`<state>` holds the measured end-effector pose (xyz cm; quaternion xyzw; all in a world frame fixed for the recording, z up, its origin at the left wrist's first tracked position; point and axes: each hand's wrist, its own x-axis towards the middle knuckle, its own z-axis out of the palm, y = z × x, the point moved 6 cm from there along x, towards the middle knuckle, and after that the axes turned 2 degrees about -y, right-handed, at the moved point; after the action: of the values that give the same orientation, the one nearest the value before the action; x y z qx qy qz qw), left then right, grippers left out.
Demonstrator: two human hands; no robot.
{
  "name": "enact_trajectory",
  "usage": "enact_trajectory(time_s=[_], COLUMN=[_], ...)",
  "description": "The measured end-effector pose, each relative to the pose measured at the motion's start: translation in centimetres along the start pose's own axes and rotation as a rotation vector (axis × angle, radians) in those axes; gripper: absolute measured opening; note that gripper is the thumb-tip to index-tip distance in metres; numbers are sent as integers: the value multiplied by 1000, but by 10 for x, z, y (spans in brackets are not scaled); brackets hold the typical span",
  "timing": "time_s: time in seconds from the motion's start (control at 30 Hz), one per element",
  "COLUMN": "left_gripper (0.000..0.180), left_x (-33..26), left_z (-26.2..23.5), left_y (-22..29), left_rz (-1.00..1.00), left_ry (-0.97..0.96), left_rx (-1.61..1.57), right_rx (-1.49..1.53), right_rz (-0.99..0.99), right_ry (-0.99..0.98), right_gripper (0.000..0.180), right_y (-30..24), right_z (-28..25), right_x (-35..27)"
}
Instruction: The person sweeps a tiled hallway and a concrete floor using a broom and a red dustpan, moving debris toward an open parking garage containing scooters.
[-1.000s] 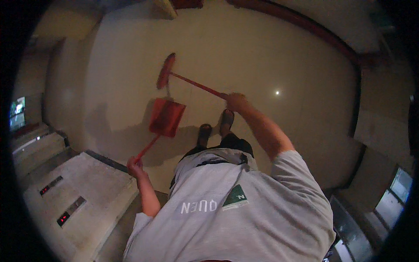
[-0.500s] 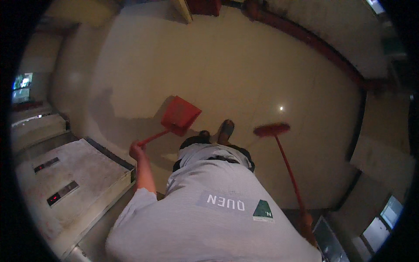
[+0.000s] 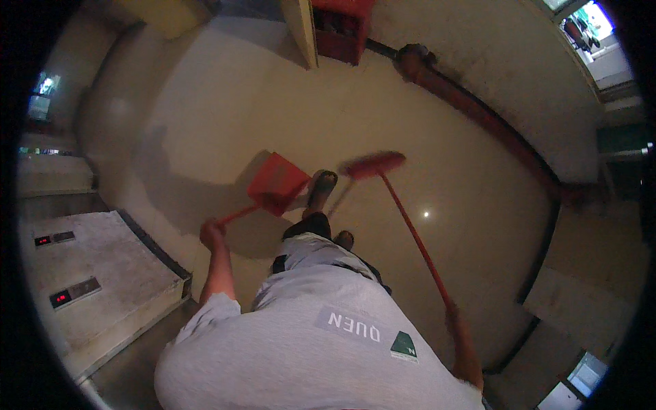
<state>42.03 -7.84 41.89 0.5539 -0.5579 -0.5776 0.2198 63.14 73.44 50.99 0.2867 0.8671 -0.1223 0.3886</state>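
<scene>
My left hand [image 3: 212, 233] is closed round the end of the short handle of a red dustpan [image 3: 279, 183]. The pan is held out in front of my legs, left of my forward foot, and a dark shadow lies beside it. At my right side, my right hand [image 3: 454, 316] grips the long red handle of a broom [image 3: 374, 165]. The broom's wide red bristle head is ahead of my feet, right of the dustpan and apart from it; motion blurs it a little. Whether the bristles touch the floor I cannot tell.
Pale tiled floor [image 3: 273, 102] spreads ahead. A dark red pipe or ledge [image 3: 471, 113] runs along the right wall. At the far side are a red crate-like box [image 3: 339, 31] and a door edge [image 3: 301, 34]. On the left stands a whitish counter [image 3: 113, 270] with two small red-lit displays.
The broom has swung left and farther forward, closer to the dustpan. My feet have stepped, and the far box and wall show more. The dustpan stays in my left hand.
</scene>
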Motion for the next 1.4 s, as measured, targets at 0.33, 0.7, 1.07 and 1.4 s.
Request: enact_trajectory(time_s=[0.33,0.7,1.07,1.4], left_gripper=[8,17,19,19], left_x=[107,47,90,107], left_z=[10,76,139,147], left_y=[-25,58,57,58], left_rz=[549,-32,-81,287], left_ry=[-60,112,12,-125], left_rx=[648,-110,70,544], right_rx=[-348,-225,-423,-472], right_rz=[-664,-693,-301,-351], right_ry=[-35,-54,-197,-31], right_gripper=[47,46,57,46], right_y=[-532,-769,-420,-379], right_z=[-110,-120,-156,-206], right_x=[218,308,219,192])
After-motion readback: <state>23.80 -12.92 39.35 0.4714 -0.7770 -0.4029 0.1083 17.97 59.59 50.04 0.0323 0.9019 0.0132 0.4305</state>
